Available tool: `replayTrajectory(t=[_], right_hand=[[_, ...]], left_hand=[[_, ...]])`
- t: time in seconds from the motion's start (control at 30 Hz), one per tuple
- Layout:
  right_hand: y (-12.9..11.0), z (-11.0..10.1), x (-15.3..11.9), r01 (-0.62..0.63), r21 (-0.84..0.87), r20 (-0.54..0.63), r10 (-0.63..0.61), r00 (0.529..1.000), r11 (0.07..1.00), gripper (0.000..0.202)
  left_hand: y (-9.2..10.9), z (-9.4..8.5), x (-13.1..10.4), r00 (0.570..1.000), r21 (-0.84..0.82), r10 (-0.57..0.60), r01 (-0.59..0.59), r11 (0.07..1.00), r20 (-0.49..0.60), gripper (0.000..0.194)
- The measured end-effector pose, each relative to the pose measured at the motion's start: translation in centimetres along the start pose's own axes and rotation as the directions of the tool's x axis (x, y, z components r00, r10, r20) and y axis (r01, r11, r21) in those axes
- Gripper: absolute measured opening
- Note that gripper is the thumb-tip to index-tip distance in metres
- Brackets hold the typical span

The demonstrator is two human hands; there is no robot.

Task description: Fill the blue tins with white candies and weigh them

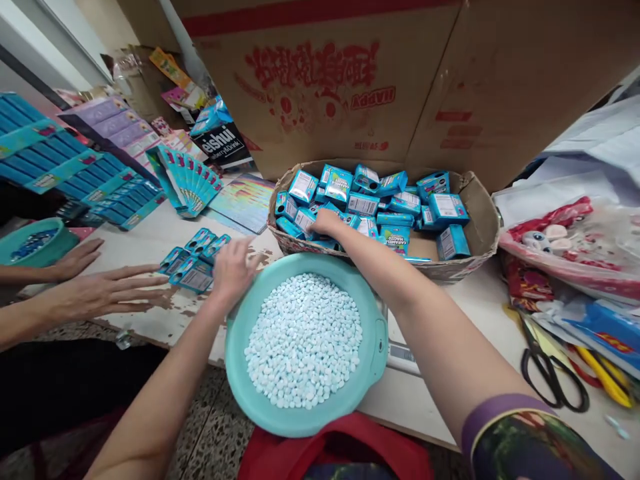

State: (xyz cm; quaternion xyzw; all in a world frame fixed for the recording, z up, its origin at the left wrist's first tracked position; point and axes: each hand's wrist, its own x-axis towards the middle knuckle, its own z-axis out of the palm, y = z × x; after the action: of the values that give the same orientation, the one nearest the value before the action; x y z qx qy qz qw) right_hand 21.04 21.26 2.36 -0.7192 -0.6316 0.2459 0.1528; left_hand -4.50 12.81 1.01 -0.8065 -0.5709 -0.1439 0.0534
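A teal basin (377,363) full of small pale blue tablets (305,340) stands at the table's front edge. Behind it, my right hand (327,223) reaches into a cut-down cardboard box (483,207) of small blue boxes (337,183); its fingertips are partly hidden against one of them. My left hand (236,267) is left of the basin, beside a group of small blue boxes (194,273) on the table. Its fingers point forward at the group's right end, and what they touch is unclear.
A co-worker's hands (125,288) are at the left, near a second teal basin (60,243). Blue display cartons (65,167) stack behind. Scissors (553,367) and plastic bags (585,243) lie right. A large carton (350,87) stands behind the box; a scale (403,357) is beside the basin.
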Motion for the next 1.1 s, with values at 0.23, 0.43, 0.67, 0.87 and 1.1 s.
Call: replayTrajectory(t=[0.23, 0.43, 0.67, 0.87, 1.1], right_hand=[[3.6, -6.7, -3.7, 0.244, 0.353, -0.411, -0.084, 0.908, 0.903, 0.04], [6.6, -7.5, -15.6, 0.341, 0.839, -0.37, -0.016, 0.929, 0.424, 0.046], [6.2, -0.9, -23.4, 0.238, 0.839, -0.344, 0.139, 0.929, 0.489, 0.057], [6.1, 2.5, -26.1, 0.217, 0.651, -0.377, 0.061, 0.924, 0.727, 0.049], [5.4, 4.3, -27.4, 0.264, 0.438, -0.389, -0.084, 0.917, 0.859, 0.036]], left_hand=[[8.1, 2.0, -6.1, 0.736, -0.346, 0.521, -0.398, 0.849, 0.432, 0.062], [12.8, 4.1, -5.9, 0.721, -0.335, 0.43, -0.283, 0.899, 0.544, 0.078], [15.7, 2.3, -10.0, 0.667, -0.364, 0.563, -0.431, 0.826, 0.488, 0.049], [12.8, 0.2, -11.8, 0.725, -0.245, 0.456, -0.385, 0.89, 0.517, 0.033], [11.2, -2.1, -10.8, 0.89, -0.766, -0.025, 0.405, 0.499, 0.455, 0.017]])
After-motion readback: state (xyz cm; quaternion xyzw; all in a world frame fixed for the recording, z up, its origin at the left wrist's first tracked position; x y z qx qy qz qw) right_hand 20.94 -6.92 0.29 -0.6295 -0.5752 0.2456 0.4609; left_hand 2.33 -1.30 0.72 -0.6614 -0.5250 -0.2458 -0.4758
